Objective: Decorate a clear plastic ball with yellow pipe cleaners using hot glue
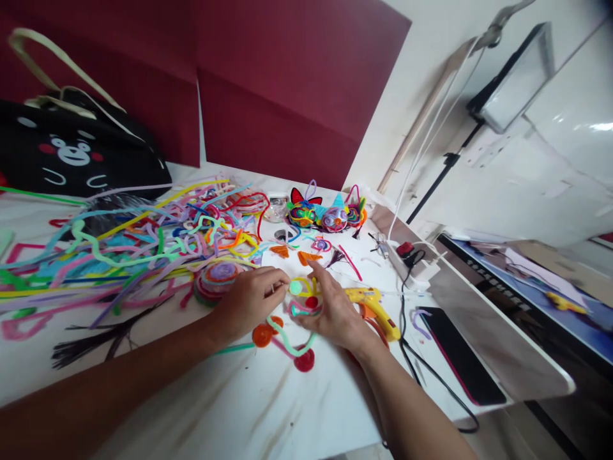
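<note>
My left hand [253,299] is closed, its thumb and forefinger pinched beside a mint-green coil [295,287] of pipe cleaner. A mint-green pipe cleaner [297,353] hangs in a curve below, running between both hands. My right hand [335,310] has its fingers apart around the coil's right side. Between the hands lie a yellow pipe cleaner [306,281] and a small red coil [311,302]. Under the hands are an orange coil [262,335] and a larger red coil [304,360]. A yellow hot glue gun [378,306] lies right of my right hand.
Loose pipe cleaners [143,249] heap up on the left, with a wound pipe-cleaner ball [223,275] by my left wrist. Finished colourful figures [334,217] stand at the back. A power strip [409,265], black cable [443,380] and phone [462,358] are on the right.
</note>
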Demonstrator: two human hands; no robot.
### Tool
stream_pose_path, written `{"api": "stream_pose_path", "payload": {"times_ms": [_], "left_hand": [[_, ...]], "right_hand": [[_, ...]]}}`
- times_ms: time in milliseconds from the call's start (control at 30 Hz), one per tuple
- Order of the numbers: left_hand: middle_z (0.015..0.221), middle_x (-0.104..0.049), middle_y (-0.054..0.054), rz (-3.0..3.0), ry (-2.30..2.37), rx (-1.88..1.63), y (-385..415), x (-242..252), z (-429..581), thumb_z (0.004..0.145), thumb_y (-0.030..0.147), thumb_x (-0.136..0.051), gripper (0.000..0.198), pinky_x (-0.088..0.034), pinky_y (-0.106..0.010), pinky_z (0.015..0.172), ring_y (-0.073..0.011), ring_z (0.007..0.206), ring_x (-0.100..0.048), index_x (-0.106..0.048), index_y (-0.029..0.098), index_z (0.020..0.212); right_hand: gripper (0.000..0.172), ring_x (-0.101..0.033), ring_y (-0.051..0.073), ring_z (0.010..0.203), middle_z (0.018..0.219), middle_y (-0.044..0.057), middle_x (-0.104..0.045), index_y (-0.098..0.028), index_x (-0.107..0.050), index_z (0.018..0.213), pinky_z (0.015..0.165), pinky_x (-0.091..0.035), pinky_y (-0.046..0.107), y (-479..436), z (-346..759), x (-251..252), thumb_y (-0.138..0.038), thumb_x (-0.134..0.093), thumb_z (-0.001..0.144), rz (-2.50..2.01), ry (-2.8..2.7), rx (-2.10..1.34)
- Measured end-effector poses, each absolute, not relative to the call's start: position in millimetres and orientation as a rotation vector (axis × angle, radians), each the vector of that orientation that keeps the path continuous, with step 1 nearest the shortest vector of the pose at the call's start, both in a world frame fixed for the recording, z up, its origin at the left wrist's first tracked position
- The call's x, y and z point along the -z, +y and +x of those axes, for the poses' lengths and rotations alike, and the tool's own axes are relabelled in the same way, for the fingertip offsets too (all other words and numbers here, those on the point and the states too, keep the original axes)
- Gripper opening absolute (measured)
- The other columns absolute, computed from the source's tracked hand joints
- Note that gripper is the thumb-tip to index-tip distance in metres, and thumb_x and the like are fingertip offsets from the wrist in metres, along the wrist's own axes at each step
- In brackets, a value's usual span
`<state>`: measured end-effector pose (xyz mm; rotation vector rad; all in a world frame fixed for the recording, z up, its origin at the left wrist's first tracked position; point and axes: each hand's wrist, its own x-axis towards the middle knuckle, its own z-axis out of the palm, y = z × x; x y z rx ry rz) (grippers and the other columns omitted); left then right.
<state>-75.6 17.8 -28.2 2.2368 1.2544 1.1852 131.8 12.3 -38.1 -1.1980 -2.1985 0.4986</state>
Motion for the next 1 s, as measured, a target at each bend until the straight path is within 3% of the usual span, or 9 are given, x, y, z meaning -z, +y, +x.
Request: {"api": "stream_pose_path", "payload": {"times_ms": [467,1000], "left_hand": [[0.08,-0.07,-0.003,2.598,1.178,-1.392,6.5,29.4,-76.6,0.094,0.015,-0.049,0.02,-0.048,-0.023,0.066,-0.0125,0.071,-0.066,-0.069,0.02,0.09],[0.073,-0.064,-0.002,2.588,1.19,-1.368,-0.2,22.4,-78.2,0.092,0.017,-0.05,0.022,-0.053,-0.022,0.066,-0.0129,0.066,-0.062,-0.069,0.022,0.084]], "right_hand": [[0.1,-0.049,0.032,0.134,0.144,0.018,-0.048,-0.026,-0.015,0.157,0.11,-0.044,0.05,-0.5,128.0,39.0,-0.031,-0.077,0.08,-1.001,-2.145,-0.298],[0.094,-0.051,0.032,0.132,0.141,0.016,-0.051,-0.027,-0.017,0.157,0.107,-0.047,0.049,-6.7,123.6,34.2,-0.032,-0.075,0.083,-0.909,-2.127,-0.149]]}}
